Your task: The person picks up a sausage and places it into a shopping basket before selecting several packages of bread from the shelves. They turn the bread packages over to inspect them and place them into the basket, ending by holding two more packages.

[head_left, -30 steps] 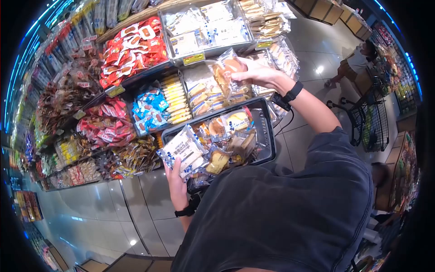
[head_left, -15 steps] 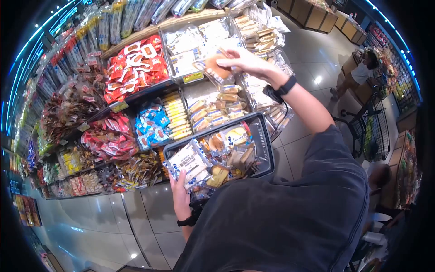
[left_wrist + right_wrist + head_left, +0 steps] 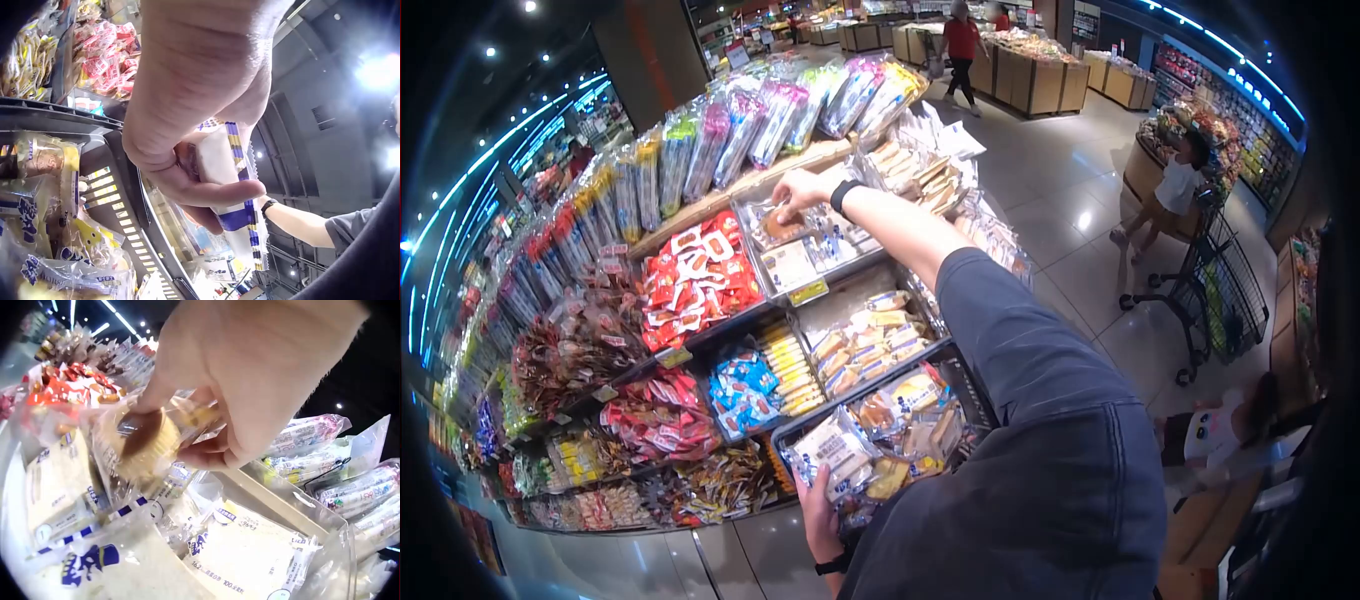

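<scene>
My right hand pinches a clear-wrapped round cake over the bin of white packets at the top of the display. In the right wrist view the cake has a brown top, and fingers and thumb of the hand grip its wrapper above white packets. Low in the head view, my left hand holds a white packet with blue print over the dark basket. The left wrist view shows the left hand with fingers curled round that packet, beside wrapped pastries.
The dark basket rests against the display's front. Bins of red packets, blue packets, yellow sticks and wrapped breads stand around. A cart and a person are at the right; another person walks farther back.
My right hand has moved forward and left with the round cake, from above the bread bin to the white-packet bin. The head view has tilted up; my left hand still holds its packet.
</scene>
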Demonstrator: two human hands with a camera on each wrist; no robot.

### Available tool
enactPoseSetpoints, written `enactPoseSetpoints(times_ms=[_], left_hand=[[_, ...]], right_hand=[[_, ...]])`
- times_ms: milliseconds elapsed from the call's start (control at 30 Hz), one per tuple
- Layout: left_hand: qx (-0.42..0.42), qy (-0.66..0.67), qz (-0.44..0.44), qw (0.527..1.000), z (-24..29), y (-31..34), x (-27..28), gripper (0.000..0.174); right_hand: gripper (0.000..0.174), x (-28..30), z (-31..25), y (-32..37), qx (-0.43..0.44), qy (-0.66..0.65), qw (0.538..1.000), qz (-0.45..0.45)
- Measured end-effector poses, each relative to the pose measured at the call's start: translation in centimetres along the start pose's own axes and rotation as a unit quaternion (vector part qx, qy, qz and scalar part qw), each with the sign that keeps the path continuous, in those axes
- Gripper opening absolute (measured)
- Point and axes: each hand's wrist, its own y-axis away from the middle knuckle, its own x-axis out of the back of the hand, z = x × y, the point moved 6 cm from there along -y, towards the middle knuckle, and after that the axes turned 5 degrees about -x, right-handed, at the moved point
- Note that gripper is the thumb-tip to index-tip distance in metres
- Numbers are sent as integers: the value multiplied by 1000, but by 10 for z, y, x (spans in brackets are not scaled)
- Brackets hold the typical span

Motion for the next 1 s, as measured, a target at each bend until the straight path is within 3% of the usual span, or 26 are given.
enactPoseSetpoints(times_ms=[33, 100, 167, 200, 233, 267, 300, 367, 433, 467, 500, 600, 667, 800, 833, 900, 933, 967, 1000], left_hand=[[8, -1, 14, 1000, 2, 3, -2, 47], [9, 3, 19, 1000, 4, 3, -3, 47], [-13, 1, 1, 1000, 8, 2, -5, 51], [-11, 2, 3, 1000, 4, -3, -2, 51], [-25, 1, -9, 1000, 0, -11, 0, 60], [-38, -1, -15, 999, -3, -12, 7, 69], [-40, -5, 3, 999, 4, -8, 3, 67], [-60, 12, -32, 998, 12, -8, -6, 67], [-50, 6, -17, 999, 16, -7, -9, 68], [-43, 0, -12, 999, 17, -7, -11, 68], [-41, -1, -8, 999, 14, -11, -14, 68], [-88, 13, -9, 996, 13, -20, -25, 71], [-84, -23, -63, 994, 17, -17, -39, 74], [-102, -75, -74, 989, 7, -21, -29, 74], [-101, -64, -89, 989, 11, -19, -27, 71], [-99, -42, -121, 987, 21, -18, -24, 66], [-92, -23, -105, 990, 25, -16, -20, 62], [-73, -22, -72, 994, 30, -12, -17, 59], [-84, -27, -69, 994, 30, -14, -10, 58]], right_hand=[[76, -11, 10, -8, 0, 39, 999, 24], [78, -18, 9, -6, -20, -4, 1000, 1], [81, 7, -23, 31, -55, 169, 980, 89], [83, 12, -28, 37, -45, 192, 975, 107], [79, 25, -48, 50, 34, 186, 955, 228], [66, 32, -52, 59, 36, 209, 952, 221], [51, 33, -65, 80, 94, 170, 920, 340], [42, 29, -113, 127, 109, -45, 963, 241], [41, -14, -160, 189, 81, -157, 983, 39], [49, -44, -169, 215, 45, -193, 975, -98], [54, -65, -182, 248, 77, -142, 983, -89], [46, -105, -189, 299, 139, -159, 977, -27], [45, -124, -182, 309, 65, -163, 976, -127], [42, -128, -164, 314, 25, -193, 958, -209], [40, -115, -159, 314, 13, -239, 957, -166], [40, -79, -129, 296, -23, -148, 986, -71], [46, -40, -123, 272, 9, -90, 995, -50], [46, -2, -114, 258, -29, -147, 989, -8], [44, 32, -88, 239, -34, -44, 995, 80]])
